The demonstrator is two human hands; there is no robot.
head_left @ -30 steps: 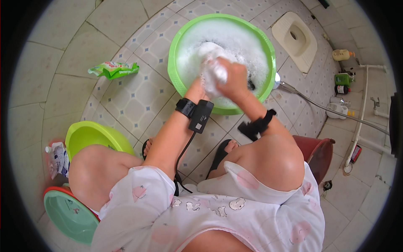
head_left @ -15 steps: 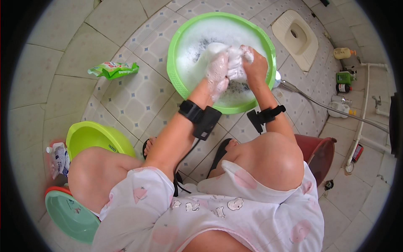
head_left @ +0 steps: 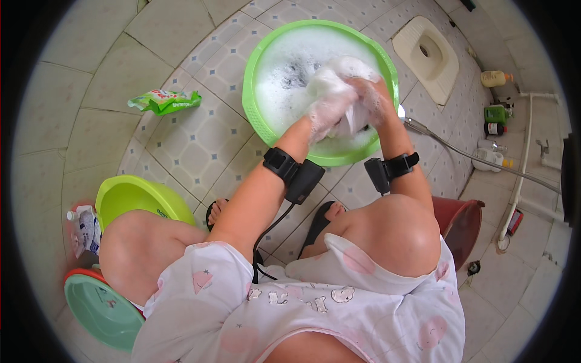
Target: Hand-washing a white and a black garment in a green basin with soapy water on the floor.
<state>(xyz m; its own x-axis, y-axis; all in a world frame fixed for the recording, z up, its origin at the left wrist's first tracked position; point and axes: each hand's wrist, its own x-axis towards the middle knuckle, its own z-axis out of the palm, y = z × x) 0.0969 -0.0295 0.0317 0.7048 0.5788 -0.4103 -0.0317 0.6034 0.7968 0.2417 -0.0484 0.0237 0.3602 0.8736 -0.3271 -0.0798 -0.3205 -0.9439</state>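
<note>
A wide green basin [head_left: 250, 100] full of suds stands on the tiled floor. Inside it, my left hand [head_left: 331, 111] and my right hand [head_left: 371, 100] are close together, both closed on a soapy white cloth [head_left: 325, 83]. Foam coats my fingers and hides part of them. The cloth is bunched above the suds, with a fold hanging between my hands; what kind of garment it is does not show. Black straps with small boxes sit on both my wrists.
A green detergent bag [head_left: 166, 101] lies to the left. Lime [head_left: 142, 196] and mint [head_left: 100, 314] basins stand by my left knee, a dark red bucket [head_left: 465, 227] by my right. A shower head [head_left: 402, 113] with hose touches the basin's right. Beyond are a squat toilet [head_left: 445, 78] and several bottles [head_left: 496, 114].
My hands have drawn closer together, the right one turning over and lowering toward the left. The cloth between them is bunched differently, with foam piled higher behind it.
</note>
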